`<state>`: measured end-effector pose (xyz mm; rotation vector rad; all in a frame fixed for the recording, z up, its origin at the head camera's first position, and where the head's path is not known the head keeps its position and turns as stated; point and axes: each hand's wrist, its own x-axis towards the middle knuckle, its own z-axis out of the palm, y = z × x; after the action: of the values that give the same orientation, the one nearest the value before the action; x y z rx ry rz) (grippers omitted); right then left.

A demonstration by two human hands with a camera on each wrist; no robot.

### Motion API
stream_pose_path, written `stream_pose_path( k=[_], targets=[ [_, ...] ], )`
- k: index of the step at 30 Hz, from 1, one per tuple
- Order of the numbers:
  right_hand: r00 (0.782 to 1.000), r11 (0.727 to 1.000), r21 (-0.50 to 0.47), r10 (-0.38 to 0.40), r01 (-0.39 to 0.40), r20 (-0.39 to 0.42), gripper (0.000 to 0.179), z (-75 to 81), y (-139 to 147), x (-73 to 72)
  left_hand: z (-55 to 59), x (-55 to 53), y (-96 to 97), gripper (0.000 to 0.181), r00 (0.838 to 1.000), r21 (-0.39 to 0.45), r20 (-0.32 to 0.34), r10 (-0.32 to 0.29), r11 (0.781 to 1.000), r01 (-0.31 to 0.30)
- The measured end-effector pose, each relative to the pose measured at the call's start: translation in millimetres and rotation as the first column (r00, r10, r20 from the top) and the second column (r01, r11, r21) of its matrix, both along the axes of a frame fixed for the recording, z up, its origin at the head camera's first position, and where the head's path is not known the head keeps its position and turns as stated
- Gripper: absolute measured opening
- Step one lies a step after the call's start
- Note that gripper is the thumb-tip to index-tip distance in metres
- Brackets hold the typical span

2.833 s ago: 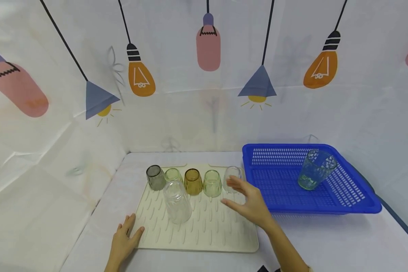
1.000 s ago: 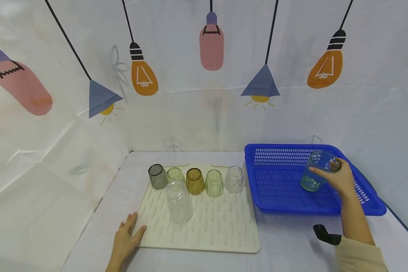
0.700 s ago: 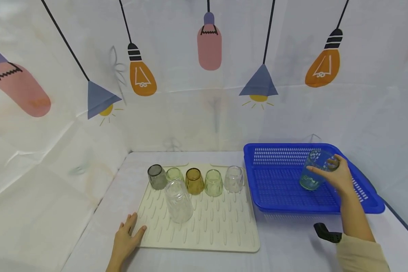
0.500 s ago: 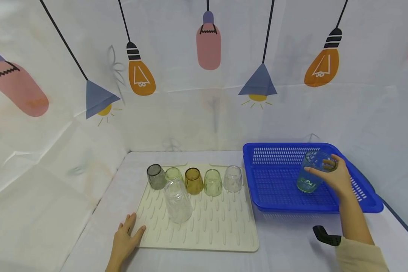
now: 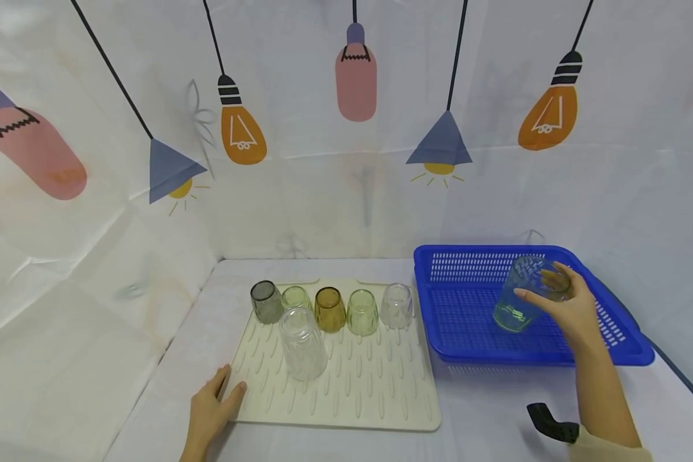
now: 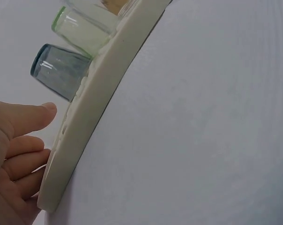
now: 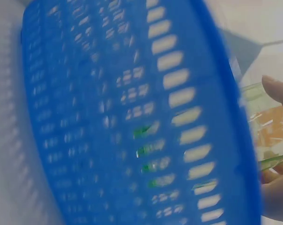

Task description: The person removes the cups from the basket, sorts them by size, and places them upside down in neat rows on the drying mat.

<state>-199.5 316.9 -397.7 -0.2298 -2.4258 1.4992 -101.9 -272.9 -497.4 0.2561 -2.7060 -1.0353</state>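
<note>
My right hand (image 5: 574, 311) grips a tall clear, green-tinted drinking glass (image 5: 511, 308) near its rim. The glass leans inside the blue plastic basket (image 5: 456, 354). In the right wrist view the basket's slotted wall (image 7: 108, 154) hides most of the glass. My left hand (image 5: 209, 407) touches the left edge of the cream draining tray (image 5: 375, 398), with the thumb apart from the fingers. Several small tumblers stand in a row along the tray's back: grey (image 5: 267, 303), green, amber (image 5: 330, 310), green (image 5: 362, 313) and clear (image 5: 396, 307). A taller clear glass (image 5: 303, 346) stands before them.
A white cloth (image 5: 485, 410) covers the table under the tray and basket. Behind hangs a pale sheet (image 5: 323, 205) printed with lamps. A black curved piece (image 5: 551, 425) sits at my right wrist, beside the sleeve (image 5: 609, 449).
My right hand has moved from above the tray to the basket and taken hold of the glass. The glass has shifted left and tilts more. My left hand stays at the tray's edge.
</note>
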Motion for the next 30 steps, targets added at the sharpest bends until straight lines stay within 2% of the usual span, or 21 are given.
stream_pose_path(
  k=[3, 8, 10, 13, 15, 19, 22, 26, 30],
  targets=[
    [0.999, 1.0, -0.005, 0.019, -0.019, -0.034, 0.09, 11.1, -12, 10.0, 4.1, 1.2, 2.8, 0.054, 1.0, 0.015, -0.017, 0.023, 1.0, -0.023],
    [0.991, 0.998, -0.037, 0.052, -0.057, -0.121, 0.085, 17.1, -26, 20.1, 8.3, 2.1, 7.5, 0.049, 0.996, -0.004, -0.077, 0.053, 0.999, -0.054],
    [0.984, 0.991, -0.093, 0.084, -0.1, -0.159, 0.084, 19.5, -32, 23.8, 10.7, 3.0, 9.7, 0.048, 0.992, -0.014, -0.105, 0.069, 0.997, -0.071],
    [0.967, 0.962, -0.199, 0.144, -0.187, -0.212, 0.084, 22.8, -40, 28.4, 15.7, 5.5, 13.4, 0.042, 0.98, 0.001, -0.18, 0.082, 0.996, -0.084],
    [0.95, 0.929, -0.273, 0.182, -0.251, -0.254, 0.084, 25.1, -44, 30.7, 20.8, 6.7, 16.5, 0.037, 0.964, 0.048, -0.25, 0.087, 0.996, -0.077],
    [0.919, 0.878, -0.334, 0.238, -0.342, -0.315, 0.082, 30.3, -54, 37.0, 33.2, 6.3, 24.8, 0.029, 0.919, 0.159, -0.382, 0.094, 0.987, -0.035],
    [0.894, 0.848, -0.35, 0.273, -0.398, -0.354, 0.08, 35.0, -61, 41.7, 45.7, 5.2, 32.8, 0.025, 0.892, 0.225, -0.441, 0.101, 0.974, 0.001],
    [0.849, 0.816, -0.322, 0.339, -0.48, -0.406, 0.078, 39.9, -70, 44.1, 65.7, 5.8, 46.7, 0.026, 0.879, 0.275, -0.472, 0.07, 0.959, 0.072],
    [0.793, 0.777, -0.285, 0.406, -0.561, -0.455, 0.076, 42.3, -81, 44.2, 82.8, 6.9, 61.7, 0.029, 0.87, 0.28, -0.493, -0.011, 0.945, 0.171]
  ],
)
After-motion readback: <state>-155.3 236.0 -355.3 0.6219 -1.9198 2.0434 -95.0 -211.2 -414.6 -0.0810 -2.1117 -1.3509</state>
